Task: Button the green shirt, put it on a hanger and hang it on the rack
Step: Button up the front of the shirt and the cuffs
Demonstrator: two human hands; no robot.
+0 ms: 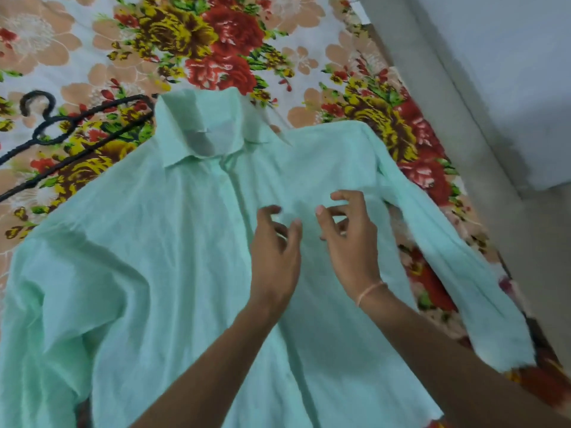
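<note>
A: Green shirt point(148, 257) lies front-up, spread flat on the floral bedsheet point(216, 41), collar point(200, 131) toward the top, one sleeve point(448, 267) trailing off to the right edge.

B: Hands?

A: Both hover over the chest area just right of the placket point(234, 193). Left hand point(275, 257) has its fingers curled and loosely apart, gripping nothing. Right hand point(349, 242) the same — thumb and fingers spread, no cloth pinched. A thin band point(370, 291) sits on the right wrist.

B: Buttons done?

A: Can't tell; the frame is soft and no buttons read clearly. The fronts look closed near the collar, probably at least partly fastened.

B: Hanger?

A: Black hanger point(77, 128) lies on the sheet at upper left, one arm tucked under the shirt's shoulder, hook pointing away. It is not inside the shirt yet.

B: Risks?

A: Thin, wrinkly fabric: a skipped button would skew the fronts, and lifting by the shoulder could drag the hanger along. The trailing sleeve could slip off the bed edge.

B: Containers?

A: None in view. No rack either.
</note>
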